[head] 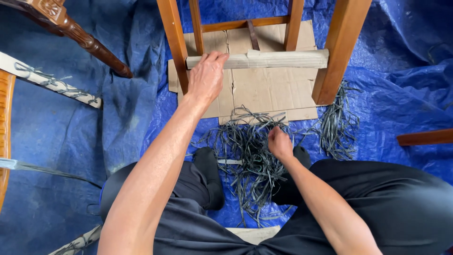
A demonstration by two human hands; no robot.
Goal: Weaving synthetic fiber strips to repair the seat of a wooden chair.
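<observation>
Right hand (279, 143): fingers closed in a heap of dark grey flat strands (250, 156) on blue tarpaulin (391, 94), between the knees. Left hand (206, 77): fingers curled over pale wrapped rail (264, 59) of wooden frame (342, 47); flattened cardboard (269, 89) beneath

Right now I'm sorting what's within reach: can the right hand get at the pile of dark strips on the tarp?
Probably yes: the right hand already rests on the pile of dark strips between the feet, with nothing covering it.
</observation>
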